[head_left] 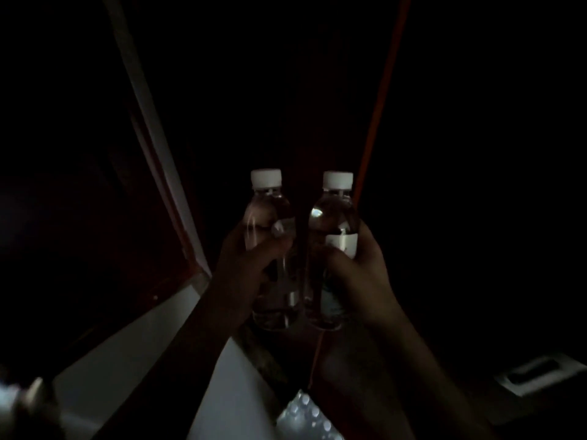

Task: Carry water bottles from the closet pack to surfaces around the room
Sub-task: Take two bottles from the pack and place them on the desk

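The scene is very dark. My left hand (244, 265) grips a clear water bottle (270, 204) with a white cap, held upright. My right hand (359, 274) grips a second clear water bottle (333, 217) with a white cap and a white label band, also upright. The two bottles stand side by side, almost touching, in front of me. Below them, at the bottom edge, the wrapped pack of bottles (305, 414) shows several white caps.
A white door frame edge (149, 122) runs diagonally at the left, with a reddish edge (384, 90) at the right. A pale surface (232, 392) lies beside the pack. A light rectangular object (536, 373) sits at the lower right. Something blurred (19, 398) is at the bottom left.
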### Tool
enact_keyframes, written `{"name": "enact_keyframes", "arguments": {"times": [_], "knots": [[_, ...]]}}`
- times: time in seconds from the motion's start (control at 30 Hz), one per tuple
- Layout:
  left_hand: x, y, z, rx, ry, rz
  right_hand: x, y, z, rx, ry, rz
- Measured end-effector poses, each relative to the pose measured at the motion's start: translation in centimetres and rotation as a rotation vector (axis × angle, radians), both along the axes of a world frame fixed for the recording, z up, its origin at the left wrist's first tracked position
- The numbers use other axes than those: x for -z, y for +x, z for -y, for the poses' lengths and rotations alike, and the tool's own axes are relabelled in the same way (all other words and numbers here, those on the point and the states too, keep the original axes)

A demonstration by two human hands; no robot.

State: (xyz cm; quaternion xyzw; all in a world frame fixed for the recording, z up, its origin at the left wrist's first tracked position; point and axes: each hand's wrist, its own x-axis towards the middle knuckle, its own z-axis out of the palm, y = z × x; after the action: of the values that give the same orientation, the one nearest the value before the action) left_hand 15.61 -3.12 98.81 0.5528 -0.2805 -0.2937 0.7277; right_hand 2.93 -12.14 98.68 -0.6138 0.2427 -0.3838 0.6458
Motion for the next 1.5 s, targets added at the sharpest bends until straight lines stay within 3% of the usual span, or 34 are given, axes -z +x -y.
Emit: {"name": "enact_keyframes", "arguments": {"times": [0.23, 0.43, 0.7, 0.93, 1.2, 1.5], "knots": [[-6.3, -2.3, -0.1, 0.322, -0.122, 0.067, -6.4, -4.1, -4.3, 0.245, -0.081, 0.070], [-8.4, -9.6, 0.4, 0.705, -0.171, 0.127, -8.6, -13.4, -8.8, 0.626, -0.120, 0.043], [-10.9, -28.5, -2.4, 1.197, -0.245, 0.093, -10.5, -33.5, -19.1, 1.193, -0.221, 0.082], [-11.5, -49.5, -8.9, 1.499, -0.274, 0.031, -10.8, -51.1, -32.0, 1.600, -0.282, 0.089], [-11.0, -68.8, -18.1, 1.764, -0.367, -0.051, -11.5, -66.8, -45.3, 1.801, -0.338, 0.092], [-10.5, -84.5, -19.6, 1.922, -0.262, -0.107, -10.8, -79.0, -48.4, 1.954, -0.299, 0.105]]}}
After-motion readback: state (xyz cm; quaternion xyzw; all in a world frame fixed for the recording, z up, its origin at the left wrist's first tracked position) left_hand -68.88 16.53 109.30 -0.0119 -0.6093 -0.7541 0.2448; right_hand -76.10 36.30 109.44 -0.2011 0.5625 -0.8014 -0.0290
